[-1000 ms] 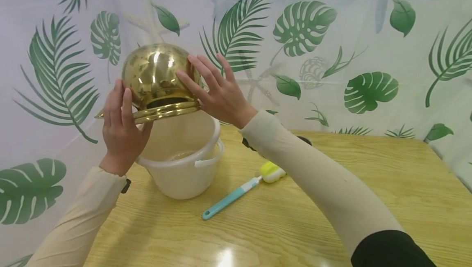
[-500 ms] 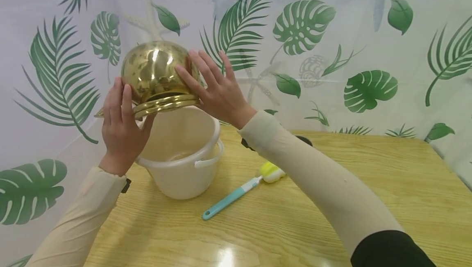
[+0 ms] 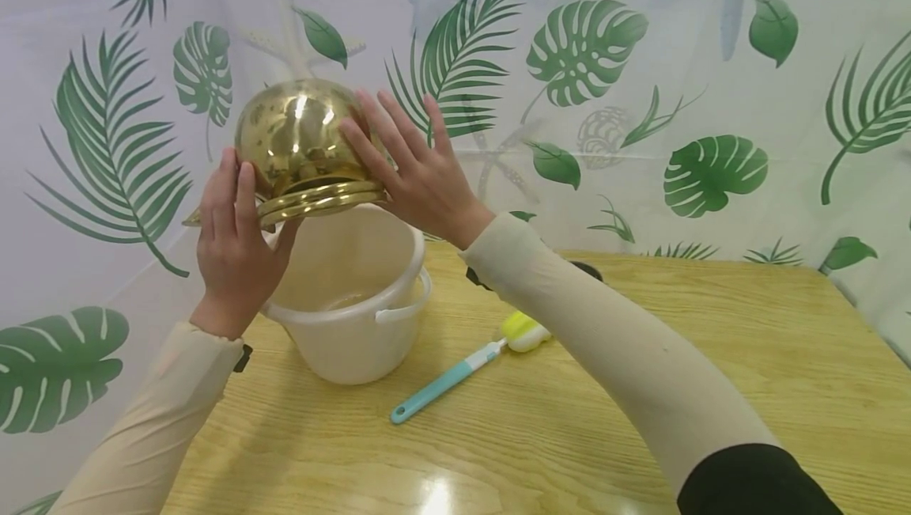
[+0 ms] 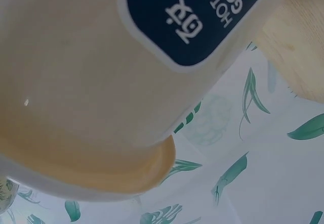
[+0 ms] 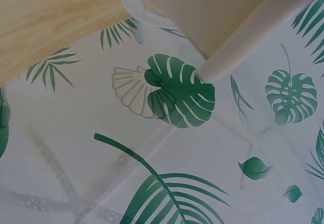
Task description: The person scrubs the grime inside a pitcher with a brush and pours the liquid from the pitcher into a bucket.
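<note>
A shiny gold metal pot (image 3: 299,135) hangs upside down over a white bucket (image 3: 356,349) in the head view. My left hand (image 3: 238,250) grips its left side, thumb at the rim and fingers up along the wall. My right hand (image 3: 423,171) rests against the pot's right side with straight, spread fingers; its thumb is hidden. A pointed gold part (image 3: 192,219) shows beyond the left hand. The bucket wall (image 4: 81,67), with a dark blue label (image 4: 187,21), fills much of the left wrist view. Its rim (image 5: 243,42) appears in the right wrist view.
A cleaning brush with a blue handle (image 3: 441,391) and yellow-white sponge head (image 3: 524,331) lies on the wooden table (image 3: 640,420). A dark round thing (image 3: 587,270) is partly behind the right sleeve. A leaf-patterned cloth (image 3: 455,48) hangs behind.
The pot has risen slightly, its rim a little higher over the bucket. My right fingers have spread and straightened somewhat against it. The bucket and brush have stayed put.
</note>
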Demonstrator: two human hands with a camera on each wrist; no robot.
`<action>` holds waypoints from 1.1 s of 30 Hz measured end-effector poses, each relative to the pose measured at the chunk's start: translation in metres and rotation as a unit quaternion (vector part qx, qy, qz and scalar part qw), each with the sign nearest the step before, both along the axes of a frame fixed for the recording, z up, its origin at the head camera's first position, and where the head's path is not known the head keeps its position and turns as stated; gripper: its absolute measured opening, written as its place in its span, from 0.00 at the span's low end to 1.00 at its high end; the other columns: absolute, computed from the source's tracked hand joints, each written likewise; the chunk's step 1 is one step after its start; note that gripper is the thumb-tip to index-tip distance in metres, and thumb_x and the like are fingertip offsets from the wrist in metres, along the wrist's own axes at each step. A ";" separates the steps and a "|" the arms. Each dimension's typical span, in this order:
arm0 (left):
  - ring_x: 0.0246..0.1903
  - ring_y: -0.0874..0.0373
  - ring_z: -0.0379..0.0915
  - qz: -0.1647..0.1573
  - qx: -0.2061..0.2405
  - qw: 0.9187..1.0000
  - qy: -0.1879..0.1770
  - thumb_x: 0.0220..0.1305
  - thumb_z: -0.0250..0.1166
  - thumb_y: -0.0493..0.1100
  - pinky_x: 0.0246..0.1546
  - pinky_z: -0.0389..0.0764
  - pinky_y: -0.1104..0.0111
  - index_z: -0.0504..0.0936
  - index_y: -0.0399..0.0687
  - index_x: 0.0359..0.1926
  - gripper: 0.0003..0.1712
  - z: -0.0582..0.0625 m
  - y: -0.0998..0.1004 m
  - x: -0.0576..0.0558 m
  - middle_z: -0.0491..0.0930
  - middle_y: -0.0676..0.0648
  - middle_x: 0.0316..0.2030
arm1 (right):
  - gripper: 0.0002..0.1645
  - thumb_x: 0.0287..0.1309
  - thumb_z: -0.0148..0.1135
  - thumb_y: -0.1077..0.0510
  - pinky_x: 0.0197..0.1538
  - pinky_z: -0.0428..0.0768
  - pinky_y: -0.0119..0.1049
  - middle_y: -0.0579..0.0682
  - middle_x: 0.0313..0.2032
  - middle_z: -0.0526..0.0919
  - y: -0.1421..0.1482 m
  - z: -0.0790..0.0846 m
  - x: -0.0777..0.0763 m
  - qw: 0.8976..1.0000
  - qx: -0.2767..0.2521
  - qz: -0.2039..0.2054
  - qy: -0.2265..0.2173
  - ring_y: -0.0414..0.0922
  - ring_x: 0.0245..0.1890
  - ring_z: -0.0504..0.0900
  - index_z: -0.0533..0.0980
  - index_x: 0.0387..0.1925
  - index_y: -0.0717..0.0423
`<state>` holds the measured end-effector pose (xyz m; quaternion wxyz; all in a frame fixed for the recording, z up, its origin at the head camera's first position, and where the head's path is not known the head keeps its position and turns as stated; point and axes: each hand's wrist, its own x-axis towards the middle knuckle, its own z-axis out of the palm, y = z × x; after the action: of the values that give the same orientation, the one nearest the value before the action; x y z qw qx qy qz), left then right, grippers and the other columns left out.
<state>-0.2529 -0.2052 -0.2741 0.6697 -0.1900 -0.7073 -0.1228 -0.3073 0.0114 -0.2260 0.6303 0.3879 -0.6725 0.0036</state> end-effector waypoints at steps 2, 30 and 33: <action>0.59 0.41 0.67 0.000 -0.002 1.000 0.000 0.55 0.68 0.44 0.61 0.69 0.55 0.62 0.42 0.63 0.37 0.000 0.000 0.000 0.68 0.36 0.61 | 0.36 0.64 0.44 0.34 0.69 0.51 0.59 0.56 0.62 0.71 0.001 -0.001 0.001 1.000 0.004 -0.008 -0.005 0.54 0.65 0.67 0.69 0.60 0.56; 0.57 0.42 0.68 -0.019 0.027 0.998 0.053 0.55 0.65 0.36 0.61 0.69 0.56 0.65 0.49 0.61 0.32 0.002 0.004 0.003 0.71 0.38 0.59 | 0.30 0.63 0.49 0.42 0.68 0.55 0.59 0.57 0.59 0.73 0.001 -0.001 0.001 0.999 -0.006 0.037 0.022 0.55 0.63 0.69 0.67 0.58 0.59; 0.56 0.42 0.69 -0.015 0.030 0.998 0.059 0.55 0.65 0.36 0.61 0.69 0.56 0.65 0.50 0.60 0.32 0.002 0.005 0.004 0.71 0.38 0.58 | 0.29 0.63 0.50 0.44 0.68 0.55 0.58 0.57 0.59 0.73 0.000 -0.001 0.001 0.999 -0.008 0.040 0.028 0.55 0.62 0.69 0.66 0.58 0.58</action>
<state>-0.2489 -0.2006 -0.2718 0.7139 -0.1872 -0.6596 -0.1423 -0.3062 0.0114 -0.2275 0.6516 0.4088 -0.6385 0.0232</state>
